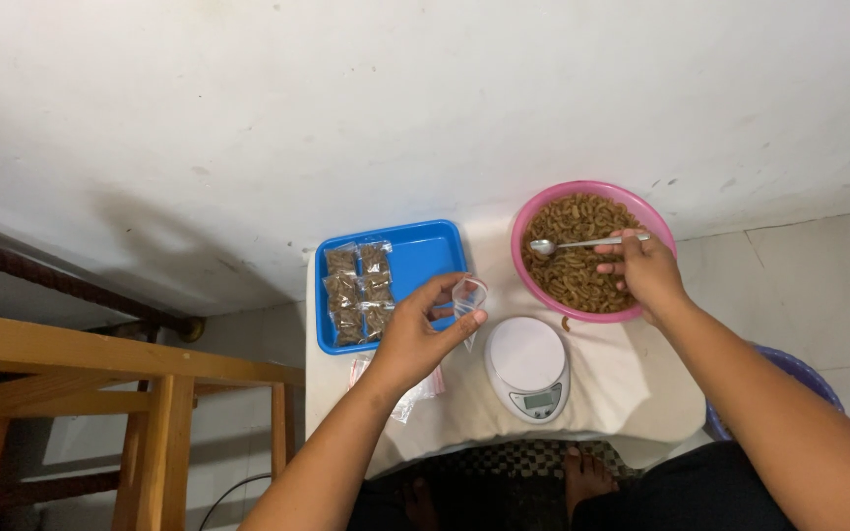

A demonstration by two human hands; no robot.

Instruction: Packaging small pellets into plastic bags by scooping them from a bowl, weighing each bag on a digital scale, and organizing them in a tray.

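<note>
My left hand holds a small clear plastic bag pinched between thumb and fingers, mouth open and facing up; the fingers are closed on the upper edge of the bag, which sits just above and to the left of the white kitchen scale. My right hand grips the handle of a metal spoon, fingers curled shut around it; the spoon bowl lies over the brown pellets inside the pink bowl, which stands directly behind the scale and slightly to its right. Left of the scale, beyond my left hand, lies a blue tray carrying filled, sealed clear packets of the same brown material, stacked in two columns on the side of the tray farthest from the scale. A loose pile of empty clear bags lies on the desk just left of the scale, partly under my left wrist. The desk surface is covered in white. A wooden frame stands well to the left of the scale, and a blue-purple container shows to its right, partly hidden behind my right forearm.
</note>
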